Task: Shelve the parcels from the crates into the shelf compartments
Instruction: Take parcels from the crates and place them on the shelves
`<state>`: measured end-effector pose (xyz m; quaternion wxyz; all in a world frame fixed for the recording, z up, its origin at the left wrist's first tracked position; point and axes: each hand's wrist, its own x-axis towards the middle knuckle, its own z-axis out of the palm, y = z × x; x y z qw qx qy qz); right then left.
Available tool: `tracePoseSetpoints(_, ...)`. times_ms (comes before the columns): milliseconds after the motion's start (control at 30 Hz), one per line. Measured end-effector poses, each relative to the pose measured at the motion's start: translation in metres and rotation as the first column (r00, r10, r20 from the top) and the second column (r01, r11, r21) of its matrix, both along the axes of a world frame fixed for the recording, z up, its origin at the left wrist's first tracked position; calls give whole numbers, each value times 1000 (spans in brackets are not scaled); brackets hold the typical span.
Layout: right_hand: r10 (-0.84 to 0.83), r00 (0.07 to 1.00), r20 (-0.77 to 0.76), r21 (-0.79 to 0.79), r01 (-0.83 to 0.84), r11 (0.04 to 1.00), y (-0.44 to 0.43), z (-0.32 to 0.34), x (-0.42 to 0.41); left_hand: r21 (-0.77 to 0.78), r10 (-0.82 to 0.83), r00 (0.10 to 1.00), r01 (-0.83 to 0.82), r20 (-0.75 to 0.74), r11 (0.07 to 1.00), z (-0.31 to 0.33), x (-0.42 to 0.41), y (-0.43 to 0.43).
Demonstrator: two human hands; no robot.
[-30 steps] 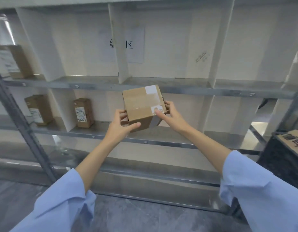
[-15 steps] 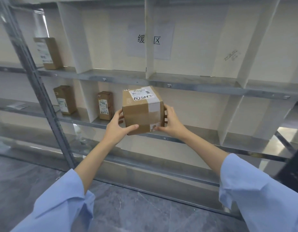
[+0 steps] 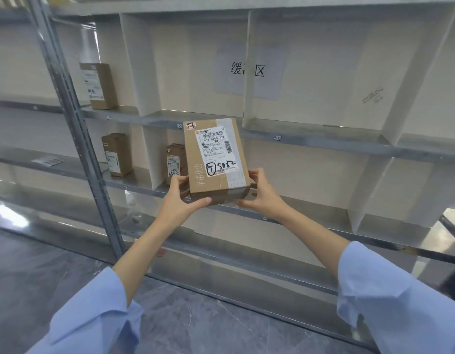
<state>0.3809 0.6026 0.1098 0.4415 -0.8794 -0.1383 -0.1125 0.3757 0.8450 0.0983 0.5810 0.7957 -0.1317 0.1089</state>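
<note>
Whereas its label faced up a moment ago, the left hand [image 3: 180, 200] and right hand [image 3: 262, 198], fingers curled round its lower corners, now hold the brown cardboard parcel [image 3: 216, 159] label-forward before the grey metal shelf [image 3: 323, 143], probably choosing a compartment.

Metal shelf [image 3: 310, 135], three parcels [image 3: 100, 85] standing in compartments

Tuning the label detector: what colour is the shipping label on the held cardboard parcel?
White with black print, on the brown cardboard parcel; head view.
</note>
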Motion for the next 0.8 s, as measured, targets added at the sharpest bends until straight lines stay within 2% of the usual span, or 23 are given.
tracePoseSetpoints(300,30,998,-57,-67,-34,997,17,0,8,-41,16,1000,-15,13,999,-4,8,18)
tracePoseSetpoints(633,30,993,-110,1,-30,1000,34,7,11,-61,54,998,-52,34,997,-3,22,31)
tracePoseSetpoints(800,24,994,-106,78,-15,997,22,13,13,-28,1,997,1,81,1000,1,31,16)
